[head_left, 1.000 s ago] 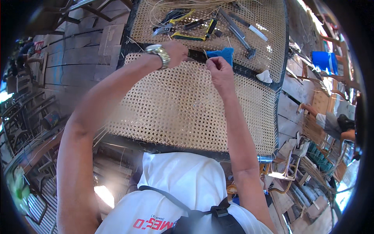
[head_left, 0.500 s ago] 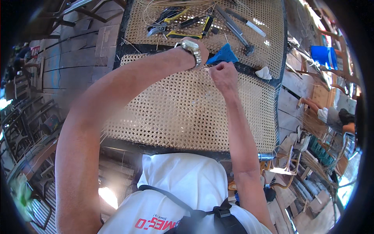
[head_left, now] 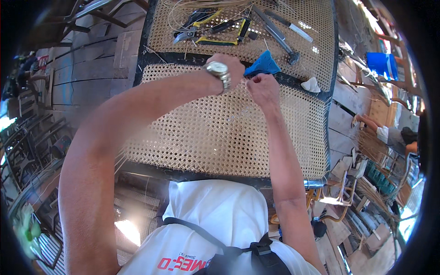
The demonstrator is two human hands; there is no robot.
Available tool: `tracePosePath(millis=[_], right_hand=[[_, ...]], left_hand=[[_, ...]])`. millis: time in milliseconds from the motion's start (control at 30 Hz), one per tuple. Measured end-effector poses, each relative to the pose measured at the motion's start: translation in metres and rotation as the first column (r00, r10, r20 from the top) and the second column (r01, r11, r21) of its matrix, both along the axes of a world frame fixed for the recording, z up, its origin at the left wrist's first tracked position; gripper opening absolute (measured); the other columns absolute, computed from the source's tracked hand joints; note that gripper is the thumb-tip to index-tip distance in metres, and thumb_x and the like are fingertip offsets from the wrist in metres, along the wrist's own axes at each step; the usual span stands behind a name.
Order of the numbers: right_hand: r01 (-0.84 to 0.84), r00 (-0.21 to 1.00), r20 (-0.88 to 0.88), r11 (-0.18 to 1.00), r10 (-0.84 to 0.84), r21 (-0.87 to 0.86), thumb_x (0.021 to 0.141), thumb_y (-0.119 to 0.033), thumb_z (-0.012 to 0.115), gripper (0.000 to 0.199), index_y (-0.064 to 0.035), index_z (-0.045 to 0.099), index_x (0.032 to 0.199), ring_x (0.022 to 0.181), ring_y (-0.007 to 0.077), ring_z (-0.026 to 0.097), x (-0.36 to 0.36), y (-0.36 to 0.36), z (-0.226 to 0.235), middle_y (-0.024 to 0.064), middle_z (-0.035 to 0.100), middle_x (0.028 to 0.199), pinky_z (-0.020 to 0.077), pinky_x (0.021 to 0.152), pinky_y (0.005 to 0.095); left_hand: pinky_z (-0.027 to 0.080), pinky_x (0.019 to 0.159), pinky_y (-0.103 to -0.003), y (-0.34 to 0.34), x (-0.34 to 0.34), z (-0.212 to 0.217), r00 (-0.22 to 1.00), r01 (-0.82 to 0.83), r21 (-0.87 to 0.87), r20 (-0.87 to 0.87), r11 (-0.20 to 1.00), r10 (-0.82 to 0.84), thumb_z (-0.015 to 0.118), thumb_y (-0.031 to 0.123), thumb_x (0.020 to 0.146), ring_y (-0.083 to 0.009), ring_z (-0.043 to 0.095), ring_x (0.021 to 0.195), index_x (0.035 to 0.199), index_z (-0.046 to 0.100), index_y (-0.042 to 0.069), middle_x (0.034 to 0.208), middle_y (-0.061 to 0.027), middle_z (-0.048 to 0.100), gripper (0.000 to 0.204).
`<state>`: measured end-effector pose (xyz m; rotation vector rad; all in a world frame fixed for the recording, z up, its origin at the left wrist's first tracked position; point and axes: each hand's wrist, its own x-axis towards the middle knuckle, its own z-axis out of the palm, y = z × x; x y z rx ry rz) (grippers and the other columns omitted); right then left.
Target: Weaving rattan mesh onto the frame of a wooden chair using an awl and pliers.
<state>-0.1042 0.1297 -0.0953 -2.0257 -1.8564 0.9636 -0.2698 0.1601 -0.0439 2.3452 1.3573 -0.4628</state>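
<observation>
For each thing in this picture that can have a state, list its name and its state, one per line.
left hand: raised over the cane panel, wristwatch on.
right hand: fingers pinched shut, what they hold too small to tell.
cane panel: woven, lying flat.
blue cloth: crumpled on the frame.
pliers: lying unused.

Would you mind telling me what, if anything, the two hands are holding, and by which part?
It cannot be told: the right hand is pinched shut over the woven cane panel, perhaps on a thin strand; the left hand hides its fingers.

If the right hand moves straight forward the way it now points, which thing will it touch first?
Probably the blue cloth: it lies just beyond the right hand, over the dark frame bar. Past it lie tools on the far cane panel. Depth is unclear, so the hand might pass above it.
</observation>
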Motion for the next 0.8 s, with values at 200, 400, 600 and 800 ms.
tracePosePath(millis=[200,400,600,800], right_hand=[[0.046,0.998,-0.031,0.996,-0.048,-0.074,0.072,-0.025,0.067,0.020,-0.0052,0.071,0.073,0.081,0.0337,0.067,0.003,0.004,-0.007,0.0164,0.070,0.081,0.0530,0.075,0.0409],[0.081,0.996,-0.032,0.990,-0.085,-0.112,0.074,-0.026,0.072,0.023,-0.0035,0.070,0.079,0.067,0.0159,0.064,0.002,0.005,-0.010,0.0082,0.069,0.073,0.0496,0.065,0.0313],[0.147,0.976,-0.128,0.965,-0.178,-0.216,0.073,-0.026,0.074,0.023,-0.0043,0.071,0.080,0.067,0.0155,0.065,0.016,0.007,-0.007,0.0079,0.069,0.073,0.0493,0.065,0.0306],[0.082,0.991,-0.092,0.988,-0.095,-0.130,0.072,-0.029,0.072,0.026,-0.0033,0.071,0.076,0.069,0.0256,0.069,0.010,0.006,-0.002,0.0133,0.070,0.072,0.0523,0.068,0.0356]], left_hand=[[0.059,0.077,-0.042,0.002,-0.005,-0.018,0.993,-0.100,-0.059,0.057,0.993,0.104,0.064,0.016,0.081,-0.0308,0.072,0.094,0.099,0.075,0.004,0.100,-0.0194,0.073,0.023],[0.058,0.074,-0.041,0.050,0.007,-0.029,0.985,-0.046,-0.426,-0.169,0.903,-0.030,0.065,0.022,0.081,-0.0300,0.073,0.085,0.095,0.075,0.003,0.089,-0.0177,0.074,0.026],[0.058,0.076,-0.044,0.042,0.028,0.001,0.974,0.146,-0.167,-0.150,0.975,-0.172,0.067,0.020,0.080,-0.0309,0.073,0.091,0.101,0.074,0.003,0.099,-0.0153,0.074,0.028],[0.057,0.079,-0.047,0.038,0.031,0.005,0.971,0.091,-0.173,-0.203,0.981,-0.126,0.073,0.019,0.074,-0.0333,0.071,0.099,0.101,0.074,0.002,0.104,-0.0190,0.072,0.032]])
